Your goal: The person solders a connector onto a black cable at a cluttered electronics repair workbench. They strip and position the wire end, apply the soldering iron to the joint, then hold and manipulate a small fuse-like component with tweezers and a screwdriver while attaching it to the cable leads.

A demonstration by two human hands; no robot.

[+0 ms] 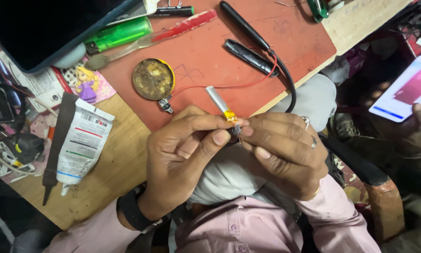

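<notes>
Head view: both hands are meeting over the near edge of the red mat (pixel 285 47), which is serving as the landmark here. The left hand (pixel 184 145) and the right hand (pixel 285 150) are pressing together fingertip to fingertip, and both are pinching the near end of a small silver battery cell (pixel 218 102) with a yellow-taped end. The left thumb and forefinger are closing on it from one side, and the right forefinger and thumb from the other; neither hand is nearer than the other, since both are touching it. The cell's long axis is running from the fingertips up and slightly leftward, out over the mat, so the free end is pointing away from the person. A thin red wire (pixel 248 84) is trailing from the cell's far end across the mat toward a black pen-shaped tool (pixel 245 26) and its black cable. A small dark part is sitting between the fingertips below the yellow tape; what it is cannot be told. Left of the cell, on the mat, a round tin of yellowish paste (pixel 153 78) is lying open, with a small metal connector just beside its near rim. At the mat's far-left corner a green lighter (pixel 119 33) is resting. Off the mat to the left, on the wooden bench, a white glue tube (pixel 81 143) is lying. Off the mat's right edge, another person's hand is holding a phone (pixel 407 89).
</notes>
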